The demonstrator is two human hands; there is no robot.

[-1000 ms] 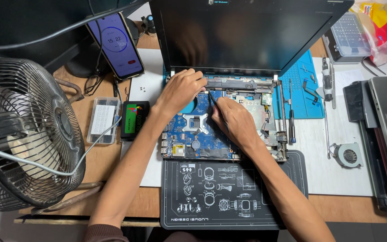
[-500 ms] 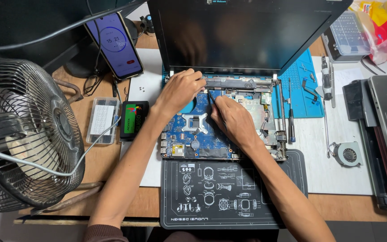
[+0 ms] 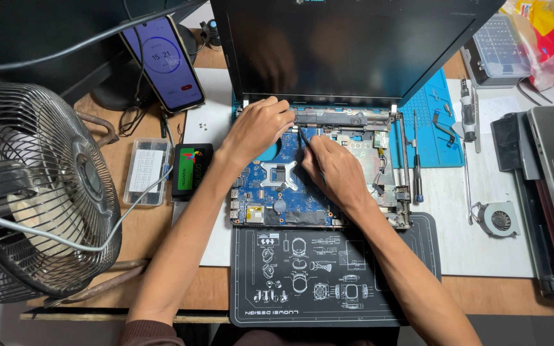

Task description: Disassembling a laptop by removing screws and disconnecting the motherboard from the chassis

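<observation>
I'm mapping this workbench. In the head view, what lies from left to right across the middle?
Metal fan → clear plastic case → black drive → blue circuit board → screwdriver → small cooling fan.

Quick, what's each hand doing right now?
Left hand: fingers curled, pressing on the laptop's hinge bar, holding nothing.
Right hand: closed around a thin dark tool over the blue motherboard.

Both forearms reach forward, the left hand [image 3: 261, 128] curled palm down, the right hand [image 3: 331, 170] pinched closed beside it.

One head-worn camera looks steeply down, close over the workbench [image 3: 482, 243].
</observation>
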